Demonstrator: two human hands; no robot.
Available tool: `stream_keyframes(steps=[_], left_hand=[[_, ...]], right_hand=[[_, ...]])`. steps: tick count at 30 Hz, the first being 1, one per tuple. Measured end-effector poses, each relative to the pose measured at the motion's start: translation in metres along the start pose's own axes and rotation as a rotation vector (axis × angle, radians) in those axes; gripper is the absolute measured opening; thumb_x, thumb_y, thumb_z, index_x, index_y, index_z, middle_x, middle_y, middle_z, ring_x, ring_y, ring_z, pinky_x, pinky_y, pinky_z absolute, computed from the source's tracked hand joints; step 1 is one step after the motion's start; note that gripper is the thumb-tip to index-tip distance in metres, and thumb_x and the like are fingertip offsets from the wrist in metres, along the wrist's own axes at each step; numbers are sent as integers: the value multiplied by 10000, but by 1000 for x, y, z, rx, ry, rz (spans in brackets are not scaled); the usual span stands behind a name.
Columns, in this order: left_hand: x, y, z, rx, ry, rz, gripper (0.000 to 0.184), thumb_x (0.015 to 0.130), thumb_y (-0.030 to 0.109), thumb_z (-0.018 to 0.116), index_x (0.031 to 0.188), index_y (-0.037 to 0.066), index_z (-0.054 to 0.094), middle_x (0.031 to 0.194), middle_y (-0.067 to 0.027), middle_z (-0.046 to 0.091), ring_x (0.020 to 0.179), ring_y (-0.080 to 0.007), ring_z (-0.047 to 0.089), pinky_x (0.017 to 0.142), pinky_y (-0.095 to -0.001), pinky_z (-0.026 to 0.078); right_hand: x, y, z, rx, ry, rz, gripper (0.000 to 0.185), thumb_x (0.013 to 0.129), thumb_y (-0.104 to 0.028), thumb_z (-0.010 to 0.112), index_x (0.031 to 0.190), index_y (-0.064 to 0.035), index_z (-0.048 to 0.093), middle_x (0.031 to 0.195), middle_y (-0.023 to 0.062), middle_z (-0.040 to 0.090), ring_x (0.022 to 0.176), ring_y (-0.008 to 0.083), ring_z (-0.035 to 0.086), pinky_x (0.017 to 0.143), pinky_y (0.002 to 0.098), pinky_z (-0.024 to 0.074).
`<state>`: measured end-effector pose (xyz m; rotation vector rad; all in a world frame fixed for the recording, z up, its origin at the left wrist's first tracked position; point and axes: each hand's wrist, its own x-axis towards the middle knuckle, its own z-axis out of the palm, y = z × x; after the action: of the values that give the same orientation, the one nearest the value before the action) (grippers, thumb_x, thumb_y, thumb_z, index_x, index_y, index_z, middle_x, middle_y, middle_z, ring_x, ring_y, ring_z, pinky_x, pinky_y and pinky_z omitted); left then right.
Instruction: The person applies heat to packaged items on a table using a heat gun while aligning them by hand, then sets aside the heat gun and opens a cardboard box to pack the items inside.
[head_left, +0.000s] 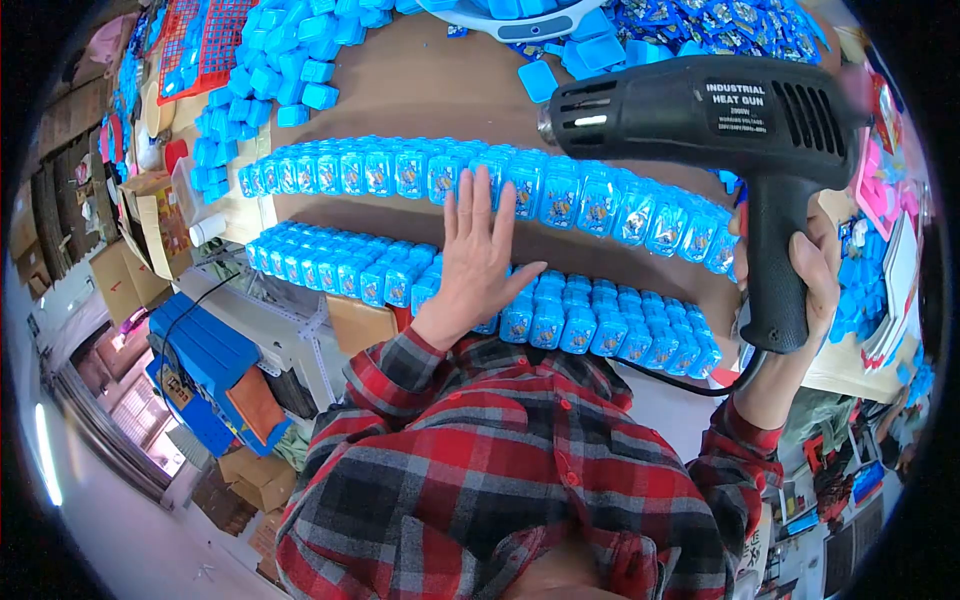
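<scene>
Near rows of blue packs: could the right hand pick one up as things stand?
Probably not: the right hand is wrapped around the heat gun, though the near rows look close.

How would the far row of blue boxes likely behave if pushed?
The far row would probably shift as a group, since its boxes stand close side by side. Each box looks fairly stiff, judging by its neat, regular shape. Their glossy surfaces suggest they might be somewhat slippery.
</scene>
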<state>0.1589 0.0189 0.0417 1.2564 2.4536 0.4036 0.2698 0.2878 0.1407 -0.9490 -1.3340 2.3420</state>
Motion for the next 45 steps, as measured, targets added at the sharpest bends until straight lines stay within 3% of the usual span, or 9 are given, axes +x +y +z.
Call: stream_keyframes(steps=[5, 10, 20, 26, 30, 35, 45], left_hand=[[1, 5, 6, -28, -15, 32, 877, 709, 279, 709, 1380, -33, 239, 1443, -323, 90, 1339, -497, 81, 1054, -579, 158], [2, 5, 6, -10, -7, 45, 865, 711, 275, 707, 1373, -40, 248, 1440, -326, 93, 1336, -501, 89, 1055, -567, 176], [3, 10, 5, 14, -15, 32, 838, 733, 268, 688, 1383, -17, 242, 1454, -292, 92, 1345, -475, 94, 1074, -533, 168], [2, 10, 6, 31, -18, 26, 832, 735, 267, 686, 1380, -21, 246, 1455, -290, 95, 1344, -474, 99, 1074, -534, 164], [3, 10, 6, 37, -14, 34, 836, 732, 273, 686, 1378, -23, 248, 1453, -292, 106, 1344, -473, 101, 1077, -536, 150], [6, 26, 3, 25, -3, 66, 863, 704, 283, 714, 1368, -36, 266, 1439, -322, 105, 1337, -495, 90, 1069, -561, 140], [15, 53, 20, -43, -99, 153, 858, 703, 277, 704, 1383, -9, 266, 1453, -299, 106, 1344, -479, 89, 1078, -556, 117]], right_hand=[[-11, -4, -8, -160, -26, 94, 510, 794, -175, 516, 1201, 106, 390, 870, 242, 586, 518, 219, 569, 450, 226, 445], [-15, -1, -13, -125, -1, 57, 511, 789, -178, 520, 1194, 107, 395, 871, 248, 585, 524, 222, 581, 449, 222, 448], [-19, -4, -15, -261, 32, 36, 480, 774, -162, 524, 1156, 114, 435, 806, 221, 600, 513, 209, 583, 462, 214, 458], [-18, -8, -25, -179, 5, 100, 481, 771, -159, 526, 1154, 117, 433, 805, 212, 601, 513, 201, 582, 463, 210, 460], [-16, -9, -22, -341, 39, 22, 486, 770, -176, 531, 1147, 115, 435, 799, 198, 601, 508, 192, 579, 459, 208, 457], [-23, -5, -32, -108, 109, -30, 453, 758, -136, 527, 1120, 126, 451, 811, 221, 596, 526, 219, 597, 456, 215, 450], [-37, -8, -51, -156, 117, -24, 480, 744, -141, 542, 1125, 133, 441, 803, 228, 600, 512, 224, 592, 449, 211, 447]])
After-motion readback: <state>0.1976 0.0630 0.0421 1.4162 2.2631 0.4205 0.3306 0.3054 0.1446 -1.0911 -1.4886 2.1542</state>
